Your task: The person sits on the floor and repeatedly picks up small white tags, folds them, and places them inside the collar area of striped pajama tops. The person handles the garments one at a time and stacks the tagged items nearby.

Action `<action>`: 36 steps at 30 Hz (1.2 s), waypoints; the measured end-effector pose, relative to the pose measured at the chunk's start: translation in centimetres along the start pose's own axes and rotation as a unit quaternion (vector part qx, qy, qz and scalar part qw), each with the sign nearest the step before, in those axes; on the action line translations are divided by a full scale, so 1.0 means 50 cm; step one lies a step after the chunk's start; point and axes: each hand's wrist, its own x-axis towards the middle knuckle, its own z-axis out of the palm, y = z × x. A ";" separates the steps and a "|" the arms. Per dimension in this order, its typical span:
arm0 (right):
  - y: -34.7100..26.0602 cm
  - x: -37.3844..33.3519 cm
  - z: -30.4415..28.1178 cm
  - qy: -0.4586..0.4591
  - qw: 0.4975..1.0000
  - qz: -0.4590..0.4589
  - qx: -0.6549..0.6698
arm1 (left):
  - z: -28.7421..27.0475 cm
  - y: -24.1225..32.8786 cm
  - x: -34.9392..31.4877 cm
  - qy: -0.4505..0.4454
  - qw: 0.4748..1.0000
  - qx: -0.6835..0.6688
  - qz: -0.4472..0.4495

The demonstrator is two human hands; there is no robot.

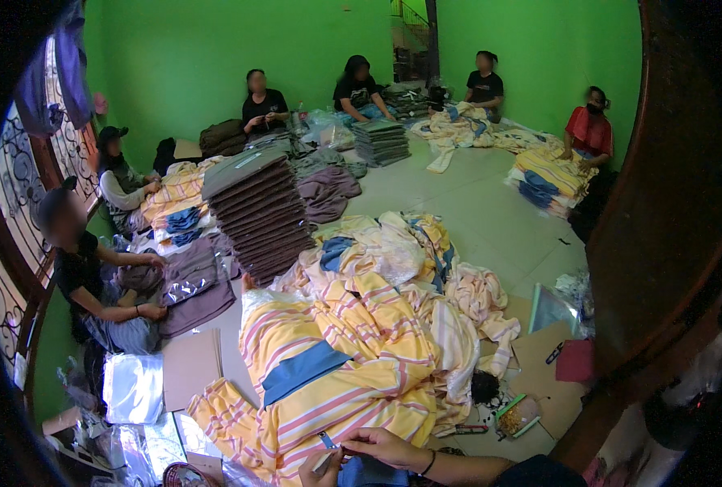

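Observation:
At the bottom edge my left hand (320, 471) is closed around something small, part of it pale, that I cannot make out. My right hand (384, 449), with a dark band at the wrist, meets it in a pinch; what lies in its fingertips is too small to name. A small blue and white piece (327, 440) shows just above the fingers. Yellow cloth with pink and white stripes (369, 341) is heaped in front of both hands, with a blue panel (306, 372) on it. More blue cloth (373, 472) lies under my right hand.
A tall stack of folded dark garments (259, 215) stands beyond the heap. Clear plastic bags (134, 390) and cardboard (192, 369) lie at left. A green-edged tray (517, 415) and a maroon cloth (575, 360) are at right. Several people sit around the room handling garments.

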 end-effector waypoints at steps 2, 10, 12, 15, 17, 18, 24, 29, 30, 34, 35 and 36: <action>0.005 0.001 -0.002 0.005 1.000 -0.006 -0.009 | 0.002 0.001 0.000 0.010 1.000 -0.012 -0.008; 0.010 0.004 -0.007 -0.014 0.999 -0.002 0.036 | -0.010 -0.011 0.002 -0.011 0.999 -0.017 -0.044; 0.005 0.003 -0.006 -0.010 0.999 0.018 0.034 | -0.011 -0.018 0.003 -0.011 0.997 -0.035 -0.063; -0.002 0.002 -0.004 -0.011 1.000 0.008 0.018 | -0.011 -0.025 0.003 -0.006 0.996 -0.050 -0.072; -0.007 0.000 -0.002 -0.008 1.000 -0.002 -0.010 | -0.010 -0.027 0.004 -0.011 0.996 -0.020 -0.086; -0.008 0.000 -0.002 -0.011 1.000 0.003 -0.013 | -0.009 -0.027 0.004 -0.008 0.997 -0.007 -0.077; -0.006 0.002 -0.003 -0.031 1.000 -0.004 -0.003 | -0.006 -0.012 0.002 -0.002 0.998 -0.027 -0.061; -0.007 0.004 -0.009 -0.025 0.996 0.004 -0.082 | -0.009 0.008 0.001 -0.024 0.999 -0.005 -0.033; -0.008 0.004 -0.010 -0.027 0.995 0.012 -0.098 | -0.010 0.011 0.001 -0.027 0.999 -0.010 -0.031; -0.012 0.006 -0.008 -0.035 0.997 0.009 -0.067 | -0.011 0.021 0.003 -0.022 0.999 -0.012 -0.032; -0.012 0.005 -0.006 -0.035 0.998 0.013 -0.055 | -0.011 0.023 0.004 -0.017 0.999 -0.008 -0.035; -0.013 0.005 -0.005 -0.045 0.998 0.019 -0.025 | -0.011 0.025 0.005 -0.017 0.999 -0.014 -0.035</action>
